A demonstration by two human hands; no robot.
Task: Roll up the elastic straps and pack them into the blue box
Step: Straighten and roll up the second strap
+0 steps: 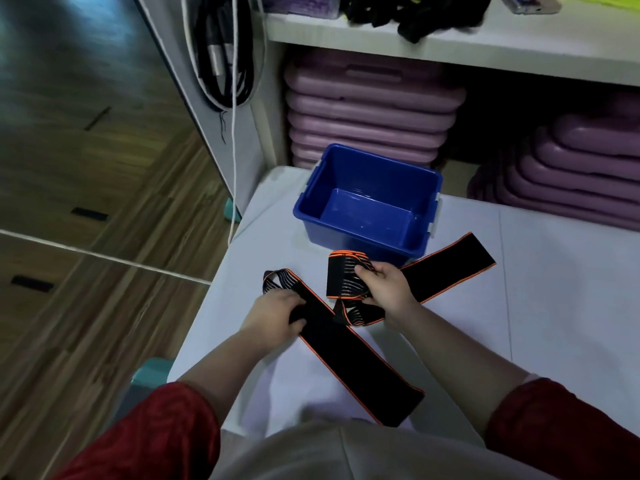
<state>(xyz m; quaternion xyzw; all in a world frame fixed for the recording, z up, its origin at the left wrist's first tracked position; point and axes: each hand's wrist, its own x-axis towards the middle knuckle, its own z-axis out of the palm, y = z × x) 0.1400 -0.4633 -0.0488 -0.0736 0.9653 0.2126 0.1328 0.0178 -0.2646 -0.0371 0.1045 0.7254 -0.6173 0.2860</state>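
Two black elastic straps with orange edges lie crossed on the white table [554, 289]. The near strap [360, 368] runs from a looped end at the upper left down to the table's front edge; my left hand [277, 315] grips it near the looped end. The far strap [450, 268] stretches toward the right, and its striped end is folded up into a short band held by my right hand [388, 285]. The blue box [426, 188] stands open and empty just behind the straps.
Stacks of purple foam mats [367, 109] fill the shelf space behind the box. A white shelf [450, 43] above carries dark items. Black cables and a white cord [232, 98] hang at the left. The table's left edge drops to wooden floor; a teal object [152, 374] sits below.
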